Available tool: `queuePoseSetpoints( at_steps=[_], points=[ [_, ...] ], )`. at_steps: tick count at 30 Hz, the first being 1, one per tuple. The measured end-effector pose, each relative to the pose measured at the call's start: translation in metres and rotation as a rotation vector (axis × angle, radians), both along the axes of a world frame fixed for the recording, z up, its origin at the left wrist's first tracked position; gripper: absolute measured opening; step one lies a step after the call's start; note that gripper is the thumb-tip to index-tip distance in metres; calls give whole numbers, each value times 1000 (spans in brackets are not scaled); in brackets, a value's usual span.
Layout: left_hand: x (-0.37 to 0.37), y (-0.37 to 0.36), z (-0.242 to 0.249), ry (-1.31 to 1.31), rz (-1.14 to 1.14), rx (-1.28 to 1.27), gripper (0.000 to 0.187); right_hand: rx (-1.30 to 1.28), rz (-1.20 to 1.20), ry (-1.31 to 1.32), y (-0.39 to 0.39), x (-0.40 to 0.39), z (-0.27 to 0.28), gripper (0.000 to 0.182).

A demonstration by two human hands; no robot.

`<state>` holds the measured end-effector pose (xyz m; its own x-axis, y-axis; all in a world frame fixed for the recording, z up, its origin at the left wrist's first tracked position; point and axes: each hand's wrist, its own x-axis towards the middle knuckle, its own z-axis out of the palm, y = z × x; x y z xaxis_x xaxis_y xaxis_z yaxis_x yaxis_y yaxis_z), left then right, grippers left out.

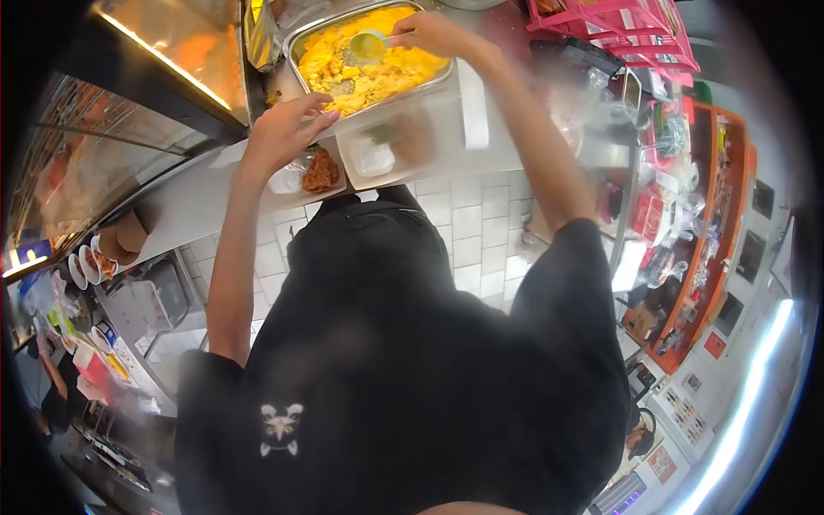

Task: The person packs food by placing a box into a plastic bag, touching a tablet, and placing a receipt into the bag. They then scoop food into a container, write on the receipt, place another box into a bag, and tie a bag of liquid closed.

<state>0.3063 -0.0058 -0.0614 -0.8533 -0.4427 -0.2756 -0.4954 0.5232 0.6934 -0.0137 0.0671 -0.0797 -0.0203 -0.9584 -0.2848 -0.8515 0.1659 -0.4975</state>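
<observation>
A metal tray [296,53] of chopped yellow food [390,77], which resembles scrambled egg, stands on the counter ahead of me. My right hand [429,34] is closed round the handle of a ladle [369,47], whose round bowl is over the yellow food. Near the tray's front left corner, my left hand [287,133] has its fingers apart and holds nothing. Below it sits an open takeaway box with white rice [287,178] and a brown fried piece [322,172]. Beside that is another open box [348,159] with a white rice mound and some green.
A lit glass display case [172,56] stands at the left, along the metal counter [193,196]. Pink baskets [618,30] are at the upper right. Orange shelving [708,249] full of packets runs down the right side. Paper cups [90,264] stand at the left, where another person [56,378] is partly visible.
</observation>
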Motion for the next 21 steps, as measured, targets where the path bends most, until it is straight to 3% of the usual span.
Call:
queuePoseSetpoints(
  at_steps=[2, 4, 5, 6, 7, 8, 10, 12, 14, 17, 19, 21],
  points=[
    [3, 4, -1, 5, 30, -8, 43, -96, 57, -129, 4, -2, -24, 34],
    [4, 9, -2, 279, 59, -161, 31, -127, 26, -86, 17, -15, -35, 32],
    [4, 14, 0, 272, 70, -156, 31, -281, -214, -117, 29, -28, -39, 30],
    [4, 22, 10, 409, 130, -359, 25, -431, -458, -148, 43, -41, -44, 29],
    [4, 32, 17, 544, 189, -566, 20, -444, -546, -59, 65, -56, -51, 28],
    [4, 50, 19, 534, 200, -567, 20, -457, -631, 30, 90, -70, -59, 28],
    [-5, 95, 25, 604, 246, -113, 17, -311, -706, 0, 141, -91, -86, 30],
    [-36, 136, 37, 430, 61, 293, 18, -250, -679, 106, 177, -89, -99, 27],
    [-75, 164, 23, 245, -210, 510, 24, -310, -600, 123, 198, -89, -114, 28],
    [-121, 210, -21, 193, -285, 435, 36, -360, -544, 90, 210, -84, -119, 29],
    [-152, 226, -40, 85, -336, 125, 48, -341, -549, 21, 210, -85, -117, 30],
    [-175, 236, -49, 5, -293, 49, 52, -209, -610, -83, 215, -84, -116, 24]
  ],
)
